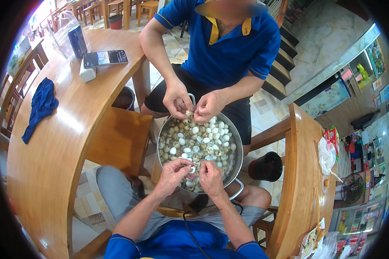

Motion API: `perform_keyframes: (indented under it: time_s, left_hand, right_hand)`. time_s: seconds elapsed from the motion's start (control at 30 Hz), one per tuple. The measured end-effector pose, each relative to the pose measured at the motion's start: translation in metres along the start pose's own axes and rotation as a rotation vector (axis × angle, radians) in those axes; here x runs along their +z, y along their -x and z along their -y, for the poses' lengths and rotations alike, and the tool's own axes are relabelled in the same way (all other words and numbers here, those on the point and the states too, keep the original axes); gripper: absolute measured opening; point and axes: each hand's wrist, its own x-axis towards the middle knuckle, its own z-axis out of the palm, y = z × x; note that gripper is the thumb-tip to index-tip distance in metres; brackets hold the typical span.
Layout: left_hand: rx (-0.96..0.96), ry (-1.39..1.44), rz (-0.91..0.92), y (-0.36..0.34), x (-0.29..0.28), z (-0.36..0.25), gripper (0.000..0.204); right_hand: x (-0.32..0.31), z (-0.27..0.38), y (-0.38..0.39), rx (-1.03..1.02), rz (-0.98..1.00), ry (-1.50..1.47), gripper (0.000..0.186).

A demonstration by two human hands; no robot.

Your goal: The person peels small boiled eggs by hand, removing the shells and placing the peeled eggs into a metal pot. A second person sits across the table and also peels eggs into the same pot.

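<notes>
A large metal pot (237, 142) stands between me and a person in a blue shirt seated opposite. It holds water with several small speckled eggs and white peeled ones (199, 144). My left hand (173, 174) and my right hand (212, 177) meet over the pot's near rim, both pinching one small egg (192, 169) between the fingertips. The other person's two hands (193, 103) work on another small egg over the far rim.
A long wooden table (65, 142) on my left carries a blue cloth (41, 105), a phone (105, 58) on a white box and a dark can (77, 40). A second table (304, 172) on my right holds plastic bags (326, 153). Black bins (267, 166) stand on the tiled floor.
</notes>
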Motion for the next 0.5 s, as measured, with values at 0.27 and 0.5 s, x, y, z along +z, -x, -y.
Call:
perform_keyframes:
  time_s: [0.27, 0.5]
  left_hand:
    - [0.025, -0.082, -0.025, -0.001, 0.003, 0.002, 0.015]
    - [-0.034, -0.092, 0.003, 0.002, 0.002, -0.003, 0.016]
  right_hand:
    - [-0.010, 0.014, 0.001, -0.056, 0.082, -0.204, 0.017]
    - [-0.009, 0.015, 0.001, -0.068, 0.096, -0.167, 0.008]
